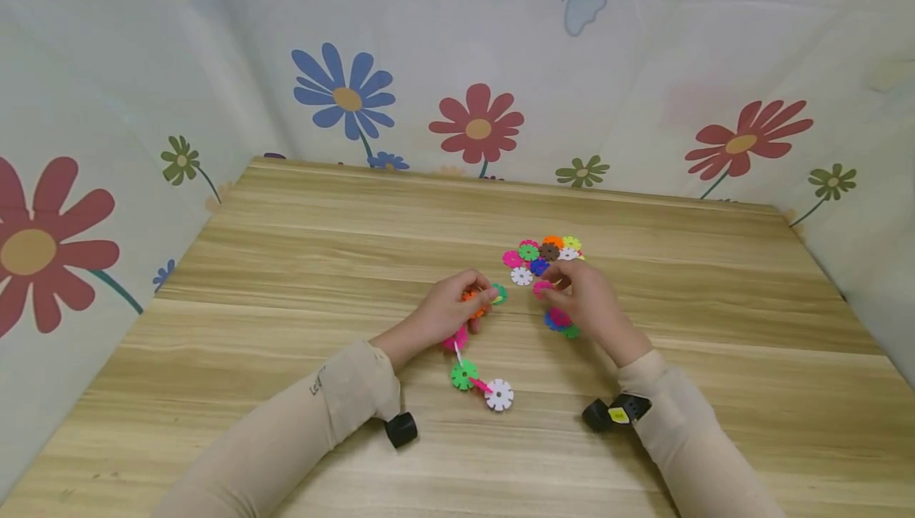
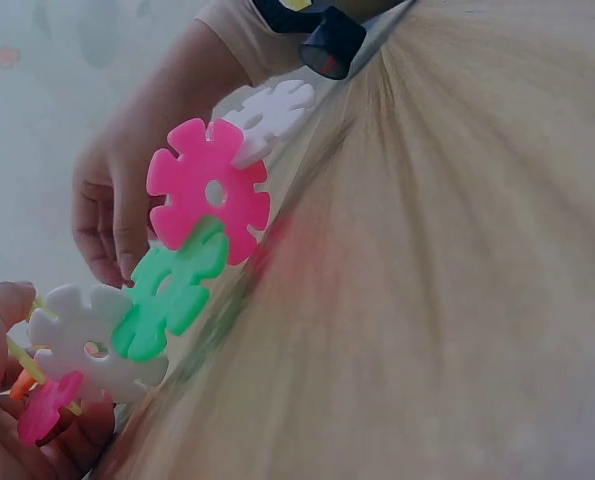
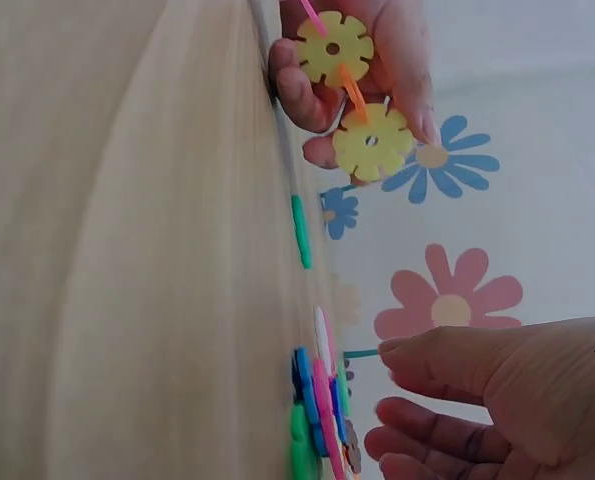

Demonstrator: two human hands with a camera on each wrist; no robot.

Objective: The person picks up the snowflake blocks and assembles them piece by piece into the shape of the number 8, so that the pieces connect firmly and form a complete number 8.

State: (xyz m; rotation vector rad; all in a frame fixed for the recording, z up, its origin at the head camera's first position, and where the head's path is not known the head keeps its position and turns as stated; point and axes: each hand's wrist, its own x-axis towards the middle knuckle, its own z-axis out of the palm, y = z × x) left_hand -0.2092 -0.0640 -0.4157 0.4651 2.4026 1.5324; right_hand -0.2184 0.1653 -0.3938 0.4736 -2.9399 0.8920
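My left hand (image 1: 452,305) holds one end of a chain of slotted plastic flower discs above the wooden table. Yellow discs (image 3: 372,142) joined by an orange disc (image 3: 353,94) show at its fingers in the right wrist view. From there the chain runs toward the near side through a pink disc (image 1: 454,339) and a green disc (image 1: 464,375) to a white disc (image 1: 499,395). My right hand (image 1: 584,299) hovers by a loose pink disc (image 1: 543,287), thumb and fingers apart with nothing between them. A loose green disc (image 1: 501,293) lies just beyond my left fingertips.
A pile of loose discs in several colours, with a brown disc (image 1: 549,252) among them, lies beyond my right hand. Blue, pink and green discs (image 1: 559,319) overlap beneath that hand. A flowered cloth (image 1: 400,17) stands behind the wooden table (image 1: 322,232).
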